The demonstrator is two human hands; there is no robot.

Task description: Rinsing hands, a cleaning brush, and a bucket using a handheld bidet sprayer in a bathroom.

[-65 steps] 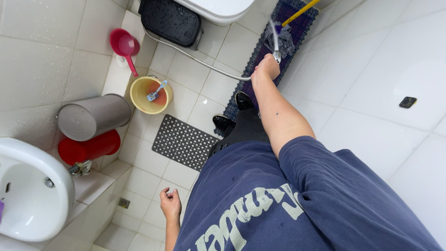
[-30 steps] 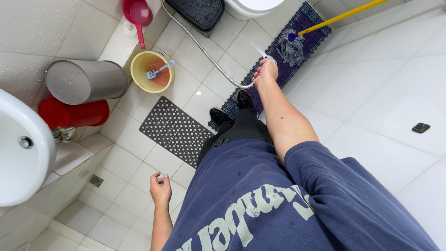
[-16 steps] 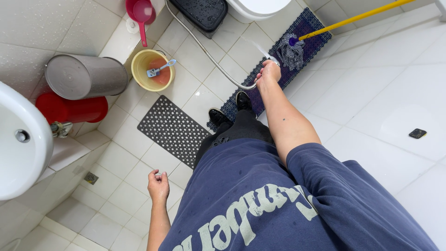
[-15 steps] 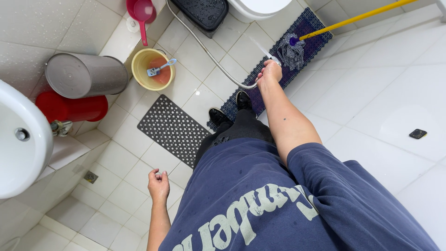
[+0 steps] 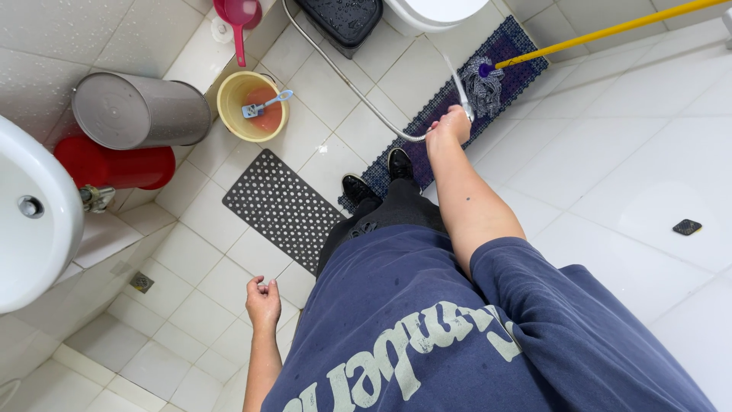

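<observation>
right hand (image 5: 448,127) gripping spray hose (image 5: 358,93), mop (image 5: 485,82) beside

White tiled floor (image 5: 579,152): black perforated mat (image 5: 280,206), yellow bucket (image 5: 252,107), blue mat (image 5: 457,99).

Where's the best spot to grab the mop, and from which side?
Probably the bare yellow mop handle, just up from the wet mop head, reaching from the open tiled side. It slants up off the mat, so a hand can wrap it.

Head cam, looks steeply down at tiled floor (image 5: 366,99), arm's reach.
</observation>
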